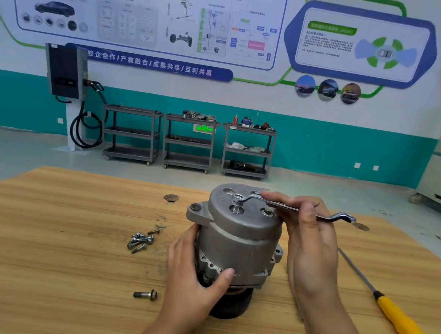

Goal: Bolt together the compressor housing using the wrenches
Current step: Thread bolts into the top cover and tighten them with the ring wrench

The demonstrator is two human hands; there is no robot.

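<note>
Loose bolts (141, 240) lie left of the housing (240, 242), screwdriver (401, 321) right.

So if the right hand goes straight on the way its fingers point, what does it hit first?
Probably the raised bolt on top of the compressor housing, under the ring end of the wrench. The right hand points left along the shank toward it. Depth unclear.

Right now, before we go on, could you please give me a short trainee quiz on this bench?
1. True or false: the wrench held by the right hand sits ring-first on a bolt atop the compressor housing.
2. What steadies the housing's side? A) a vise B) the left hand C) a clamp
3. Fill in: the screwdriver handle is ____.
Key: 1 true; 2 B; 3 yellow.
</note>
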